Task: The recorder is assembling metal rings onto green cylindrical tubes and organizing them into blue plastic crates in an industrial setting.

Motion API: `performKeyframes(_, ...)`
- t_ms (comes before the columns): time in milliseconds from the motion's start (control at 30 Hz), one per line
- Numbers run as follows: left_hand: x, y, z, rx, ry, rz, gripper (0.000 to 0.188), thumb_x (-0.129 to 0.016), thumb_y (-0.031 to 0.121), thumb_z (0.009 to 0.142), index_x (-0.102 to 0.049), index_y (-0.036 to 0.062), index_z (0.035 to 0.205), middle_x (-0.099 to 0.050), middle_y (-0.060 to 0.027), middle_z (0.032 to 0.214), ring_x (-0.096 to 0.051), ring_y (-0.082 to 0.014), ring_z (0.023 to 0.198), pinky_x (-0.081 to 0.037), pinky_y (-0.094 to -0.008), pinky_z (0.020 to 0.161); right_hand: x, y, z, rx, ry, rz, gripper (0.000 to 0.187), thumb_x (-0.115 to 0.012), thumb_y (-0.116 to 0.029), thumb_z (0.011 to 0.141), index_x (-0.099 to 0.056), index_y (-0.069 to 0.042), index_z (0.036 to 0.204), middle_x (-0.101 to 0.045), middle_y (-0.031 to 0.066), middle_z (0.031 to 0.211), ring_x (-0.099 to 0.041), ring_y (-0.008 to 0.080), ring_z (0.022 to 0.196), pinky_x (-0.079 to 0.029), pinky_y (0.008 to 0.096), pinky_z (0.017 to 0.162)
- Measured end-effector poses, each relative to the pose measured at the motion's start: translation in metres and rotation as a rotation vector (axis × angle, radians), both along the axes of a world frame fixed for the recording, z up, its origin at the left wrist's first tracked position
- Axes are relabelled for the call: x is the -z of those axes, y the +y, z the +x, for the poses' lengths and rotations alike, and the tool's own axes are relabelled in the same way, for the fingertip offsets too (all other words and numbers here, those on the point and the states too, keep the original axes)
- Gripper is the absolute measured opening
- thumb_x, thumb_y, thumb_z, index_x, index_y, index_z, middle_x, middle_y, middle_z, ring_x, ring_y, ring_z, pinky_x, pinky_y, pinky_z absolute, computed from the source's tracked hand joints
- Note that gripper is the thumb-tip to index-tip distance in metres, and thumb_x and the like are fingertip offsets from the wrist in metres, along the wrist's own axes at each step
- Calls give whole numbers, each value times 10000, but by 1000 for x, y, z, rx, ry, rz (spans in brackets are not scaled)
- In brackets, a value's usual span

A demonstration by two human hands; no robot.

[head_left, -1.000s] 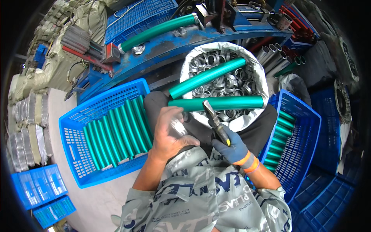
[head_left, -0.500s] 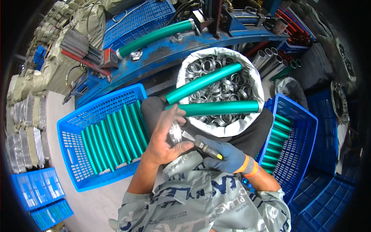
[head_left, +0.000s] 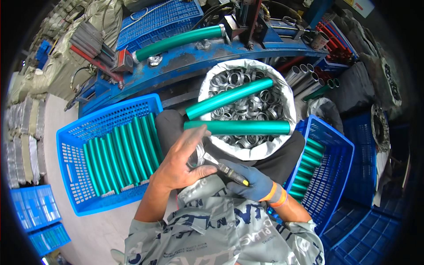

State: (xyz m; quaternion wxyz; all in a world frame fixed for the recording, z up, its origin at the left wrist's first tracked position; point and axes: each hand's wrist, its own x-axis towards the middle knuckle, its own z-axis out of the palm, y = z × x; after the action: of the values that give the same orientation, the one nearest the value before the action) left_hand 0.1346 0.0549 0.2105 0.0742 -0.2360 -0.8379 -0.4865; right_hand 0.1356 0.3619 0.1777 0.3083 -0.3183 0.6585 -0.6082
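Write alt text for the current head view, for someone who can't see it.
A person's bare left hand holds a metal ring while the gloved right hand holds a metal-tipped tool, its end close to the ring. Two green tubes lie across a white sack of loose rings in front, between blue crates of more tubes.

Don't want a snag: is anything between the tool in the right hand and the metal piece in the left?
Nothing visible: the tool in the right hand points at the metal piece in the left hand.
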Motion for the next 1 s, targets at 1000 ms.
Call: performKeyframes(1000, 65, 76, -8, -409, -129, 773, 631, -495, 636, 1202, -608, 22, 1300, -650, -112, 1131, -652, -180, 917, -565, -354, 824, 33, -34, 45, 19, -1017, -191, 520, -791, -64, 1028, -651, -56, 1529, -711, -24, 1129, -645, 91, 1000, -542, 300, 877)
